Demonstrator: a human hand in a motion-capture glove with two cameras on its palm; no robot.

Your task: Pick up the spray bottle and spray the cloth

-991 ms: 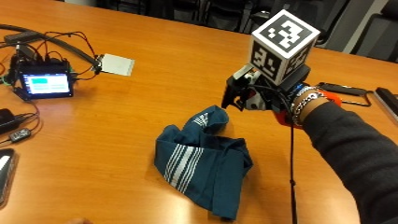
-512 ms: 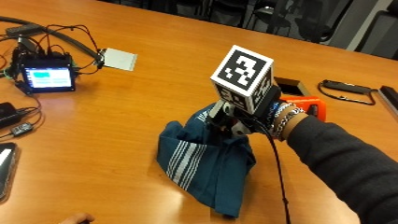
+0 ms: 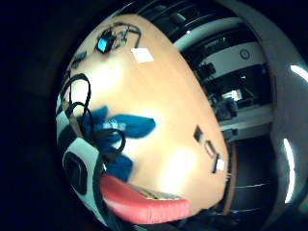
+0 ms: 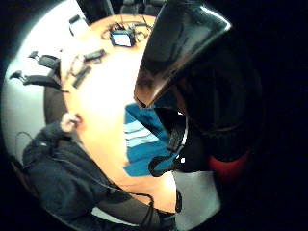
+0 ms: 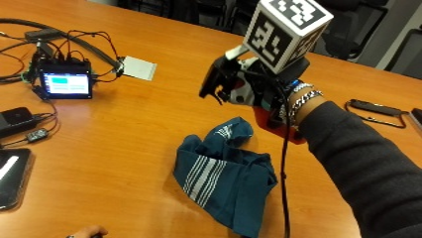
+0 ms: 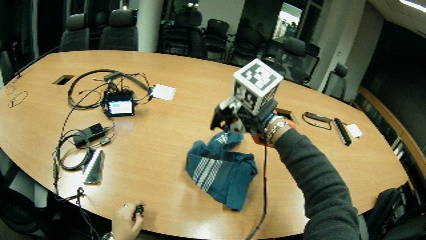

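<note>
1. Now raised over worktop [image 5: 151, 124]: gloved right hand [image 5: 260, 91] curled round spray bottle [image 5: 214, 84], black nozzle head forward, red body behind.
2. Blue striped cloth [image 5: 224, 181] crumpled on worktop, just below.
3. Advice: tilt nozzle down at cloth before squeezing trigger; keep clear of small screen device [image 5: 65, 83].
</note>
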